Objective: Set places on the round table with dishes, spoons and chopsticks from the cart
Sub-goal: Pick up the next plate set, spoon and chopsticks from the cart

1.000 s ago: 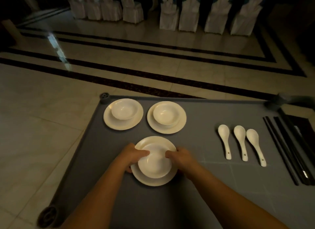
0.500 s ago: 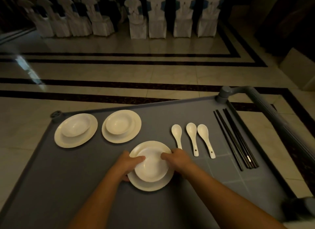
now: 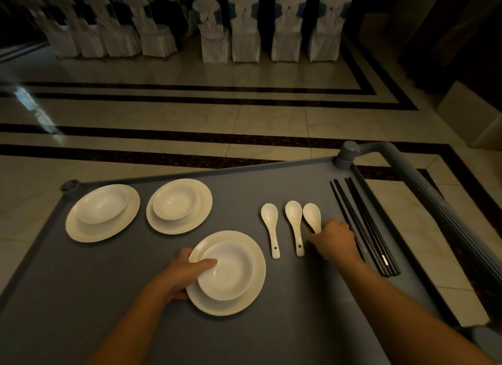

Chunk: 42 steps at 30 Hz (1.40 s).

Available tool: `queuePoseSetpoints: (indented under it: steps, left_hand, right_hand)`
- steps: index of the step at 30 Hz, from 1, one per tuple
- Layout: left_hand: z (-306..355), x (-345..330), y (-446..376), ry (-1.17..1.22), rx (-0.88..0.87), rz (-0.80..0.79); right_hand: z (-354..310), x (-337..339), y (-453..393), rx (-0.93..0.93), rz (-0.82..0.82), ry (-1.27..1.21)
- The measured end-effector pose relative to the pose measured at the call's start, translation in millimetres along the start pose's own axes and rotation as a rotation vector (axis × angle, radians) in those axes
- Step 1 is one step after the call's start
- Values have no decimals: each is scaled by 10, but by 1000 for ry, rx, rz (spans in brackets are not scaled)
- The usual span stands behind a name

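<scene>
Grey cart [image 3: 122, 296]: left hand [image 3: 182, 276] grips bowl [image 3: 226, 271]; right hand [image 3: 334, 239] pinches away-pointing spoon [image 3: 312, 217].

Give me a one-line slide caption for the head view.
At the cart, left hand holds the nearest bowl and plate; right hand takes a spoon.

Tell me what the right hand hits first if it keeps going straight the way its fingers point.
The right hand points up-left, and its fingers already cover the handle of the rightmost spoon. That spoon comes first; whether they touch it cannot be told.
</scene>
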State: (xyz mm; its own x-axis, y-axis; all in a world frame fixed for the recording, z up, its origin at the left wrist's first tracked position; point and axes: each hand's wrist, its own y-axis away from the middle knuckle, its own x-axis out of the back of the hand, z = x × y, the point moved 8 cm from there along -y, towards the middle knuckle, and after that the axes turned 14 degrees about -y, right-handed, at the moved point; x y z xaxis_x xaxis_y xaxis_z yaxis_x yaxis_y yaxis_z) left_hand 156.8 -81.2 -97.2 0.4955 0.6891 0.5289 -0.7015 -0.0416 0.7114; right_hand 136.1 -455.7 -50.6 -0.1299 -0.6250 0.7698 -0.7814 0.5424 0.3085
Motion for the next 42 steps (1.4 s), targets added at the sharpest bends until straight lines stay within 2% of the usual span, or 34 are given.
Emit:
queuePoseSetpoints:
  steps: [6,13,23,32,35,39,42]
  left_hand:
    - [-35,-1,-16,50,-14,11]
    - [-62,-9,-57,61,-19,15]
    - [-68,5,-58,64,-46,39]
    - [-25,-6,-16,51,-61,69]
    - [-15,-9,11,59,-63,66]
    - [-1,-5,64,87,-54,47]
    - [10,3,89,91,-56,44]
  right_hand:
    - [30,-49,-151,-62,-42,-103]
    - [404,520,-254,-29,208,-197]
    - [552,551,-309,-24,168,50]
    - [388,500,-373,-28,-17,195]
    - [332,482,-371,-39,-32,248]
    - [372,472,-355,-76,0,218]
    - [428,548,-336,-95,82,84]
